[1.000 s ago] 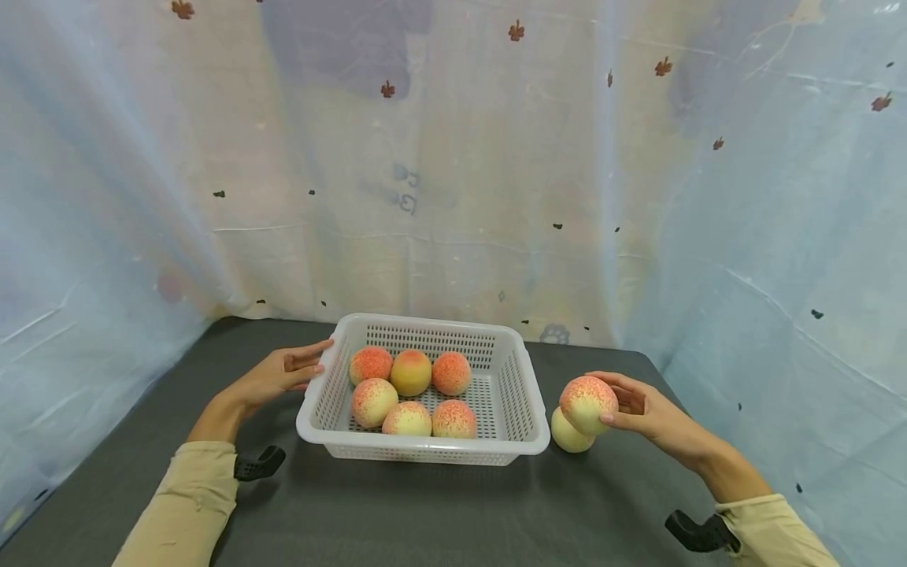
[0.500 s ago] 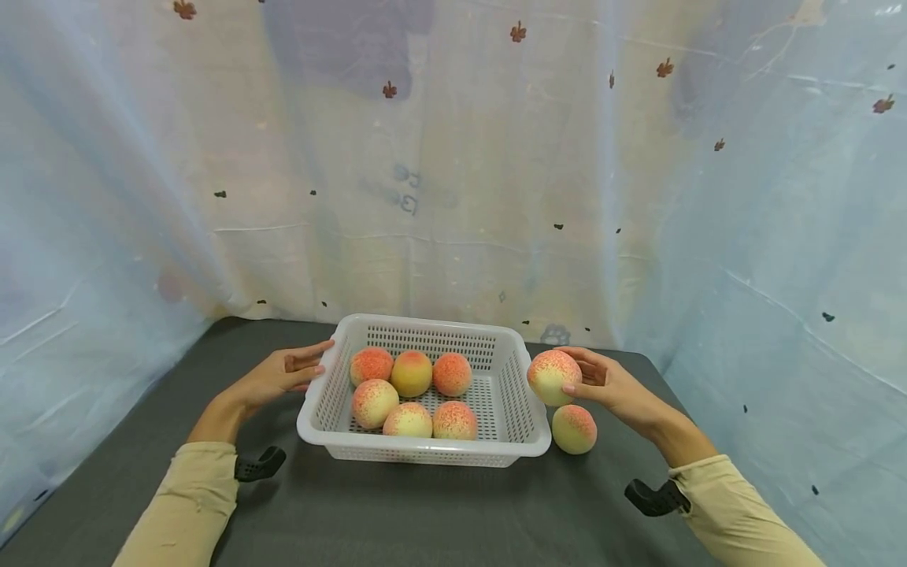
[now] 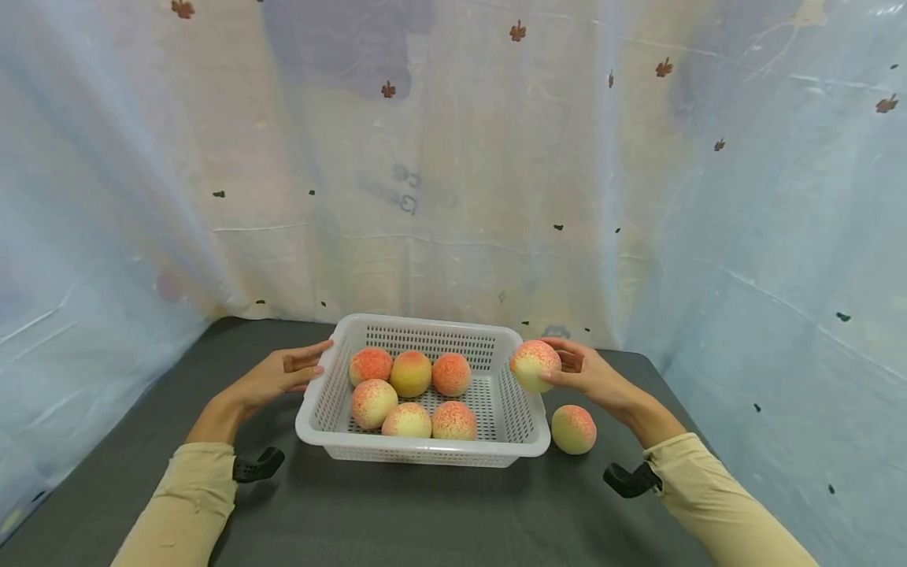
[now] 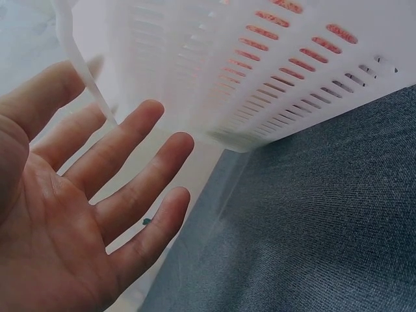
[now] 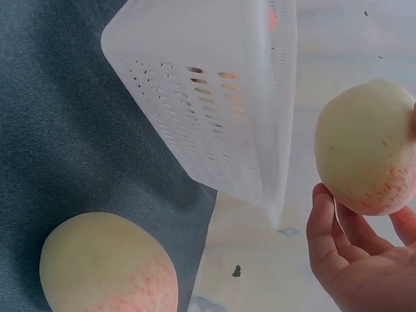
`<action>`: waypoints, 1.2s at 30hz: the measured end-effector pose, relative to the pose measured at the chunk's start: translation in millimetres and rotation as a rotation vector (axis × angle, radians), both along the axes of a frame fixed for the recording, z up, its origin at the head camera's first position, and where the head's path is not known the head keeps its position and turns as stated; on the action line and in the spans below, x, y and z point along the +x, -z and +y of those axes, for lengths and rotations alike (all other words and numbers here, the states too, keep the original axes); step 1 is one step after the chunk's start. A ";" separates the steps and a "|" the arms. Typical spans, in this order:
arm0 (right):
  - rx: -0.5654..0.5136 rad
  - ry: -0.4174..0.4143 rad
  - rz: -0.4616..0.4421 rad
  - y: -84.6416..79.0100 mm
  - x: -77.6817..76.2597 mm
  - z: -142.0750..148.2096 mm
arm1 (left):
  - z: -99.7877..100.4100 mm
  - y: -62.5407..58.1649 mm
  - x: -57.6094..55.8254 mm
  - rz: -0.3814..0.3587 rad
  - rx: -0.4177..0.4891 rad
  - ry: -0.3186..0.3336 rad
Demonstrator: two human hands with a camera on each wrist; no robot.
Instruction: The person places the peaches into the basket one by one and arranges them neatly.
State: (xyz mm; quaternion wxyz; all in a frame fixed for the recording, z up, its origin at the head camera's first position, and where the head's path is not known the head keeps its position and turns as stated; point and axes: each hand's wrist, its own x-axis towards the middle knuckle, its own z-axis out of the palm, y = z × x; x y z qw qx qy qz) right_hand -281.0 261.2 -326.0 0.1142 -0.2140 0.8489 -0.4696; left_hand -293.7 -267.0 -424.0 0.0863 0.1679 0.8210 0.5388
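A white slotted plastic basket (image 3: pixel 421 450) stands on the dark table, with several red-and-yellow peaches (image 3: pixel 409 373) in its left and middle part. My left hand (image 3: pixel 276 373) touches the basket's left rim, its fingers spread and fairly straight in the left wrist view. At the opposite rim, my right hand (image 3: pixel 588 376) holds a pale yellow peach (image 3: pixel 533 364) with red speckles between thumb and fingers. That peach is raised and overlaps the basket's right edge in the head view. Another peach (image 3: pixel 574 430) rests on the table just right of the basket, below the right hand.
The dark cloth-covered table (image 3: pixel 397 512) ends at a patterned plastic curtain (image 3: pixel 453 197) behind and on both sides. Each wrist carries a black strap mount (image 3: pixel 258 465). Inside the basket, bare slotted floor (image 3: pixel 492 405) shows at the right.
My right hand has carried its peach leftward and up, from over the loose peach to the basket's right rim. The loose peach is now fully uncovered. My left hand has stayed put.
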 end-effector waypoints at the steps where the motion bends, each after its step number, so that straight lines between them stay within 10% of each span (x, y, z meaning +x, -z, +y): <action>1: 0.005 -0.003 -0.001 -0.3 -1.0 -1.7 | 0.0 0.0 0.1 -0.001 0.003 0.000; 36: 0.200 -0.145 0.154 3.9 -38.3 -64.8 | -0.3 1.3 -1.2 -0.008 0.007 -0.004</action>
